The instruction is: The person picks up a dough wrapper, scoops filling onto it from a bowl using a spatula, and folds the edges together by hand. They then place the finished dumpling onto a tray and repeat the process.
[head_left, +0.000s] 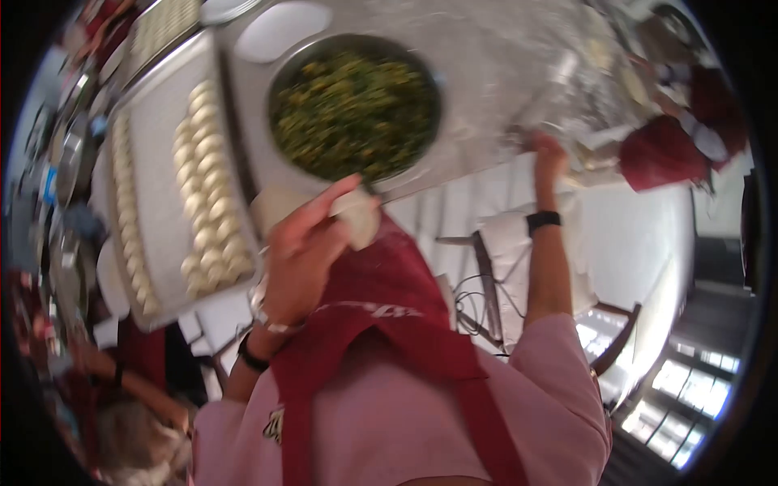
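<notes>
My left hand (298,255) is closed around a pale round dough wrapper (358,219), held just in front of a metal bowl (438,101). A chopped green filling with yellow bits (352,109) fills much of that bowl. Off to the right, my right hand (550,155) is by the table's edge, close to crumpled clear plastic. Its fingers are blurred, with a dark patch beside them, and I cannot make out whether they hold anything. At left, a large tray (154,166) bears rows of shaped dough pieces (207,190).
A second filled tray (166,32) and a white oval plate (282,31) are farther back. Clear plastic sheeting (519,65) covers the table. A person in a dark red apron (664,154) stands at right; others are at left. A cloth-draped chair (519,251) and cables are below the table.
</notes>
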A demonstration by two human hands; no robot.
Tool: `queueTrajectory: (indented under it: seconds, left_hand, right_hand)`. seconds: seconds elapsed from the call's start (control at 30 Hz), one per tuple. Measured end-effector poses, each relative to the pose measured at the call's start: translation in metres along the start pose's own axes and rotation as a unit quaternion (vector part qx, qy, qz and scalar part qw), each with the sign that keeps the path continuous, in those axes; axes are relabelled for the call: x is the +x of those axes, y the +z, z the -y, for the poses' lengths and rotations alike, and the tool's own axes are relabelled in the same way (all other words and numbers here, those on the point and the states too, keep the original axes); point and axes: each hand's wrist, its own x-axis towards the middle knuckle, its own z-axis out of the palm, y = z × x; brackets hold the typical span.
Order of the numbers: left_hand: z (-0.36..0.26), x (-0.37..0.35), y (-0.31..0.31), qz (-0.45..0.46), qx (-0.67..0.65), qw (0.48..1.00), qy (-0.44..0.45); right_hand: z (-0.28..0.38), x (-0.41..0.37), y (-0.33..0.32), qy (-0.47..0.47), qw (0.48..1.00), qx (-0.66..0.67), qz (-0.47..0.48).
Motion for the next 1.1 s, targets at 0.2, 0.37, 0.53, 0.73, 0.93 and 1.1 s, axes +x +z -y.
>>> queueTrajectory:
  seconds: [0.2, 0.37, 0.53, 0.73, 0.93, 1.1]
  left_hand:
    - [0.006, -0.006, -0.012, 0.015, -0.029, 0.995, 0.09]
    - [0.005, -0.009, -0.016, 0.016, -0.07, 0.995, 0.074]
    - [0.0, -0.016, -0.018, -0.005, -0.058, 0.997, 0.051]
    - [0.008, -0.018, -0.025, -0.033, -0.008, 0.998, 0.048]
    - [0.002, -0.021, -0.026, -0.029, -0.016, 0.998, 0.053]
    - [0.005, -0.024, -0.031, -0.015, -0.015, 0.999, 0.033]
  right_hand:
    - [0.247, -0.005, -0.047, 0.154, 0.967, 0.202, 0.026]
    - [0.371, -0.065, -0.052, -0.047, 0.837, 0.47, 0.278]
    - [0.411, -0.092, -0.034, -0.028, 0.745, 0.572, 0.342]
    - [0.419, -0.093, -0.029, -0.055, 0.768, 0.538, 0.343]
    - [0.423, -0.094, -0.021, -0.106, 0.794, 0.51, 0.313]
    - [0.422, -0.094, -0.02, -0.154, 0.803, 0.486, 0.31]
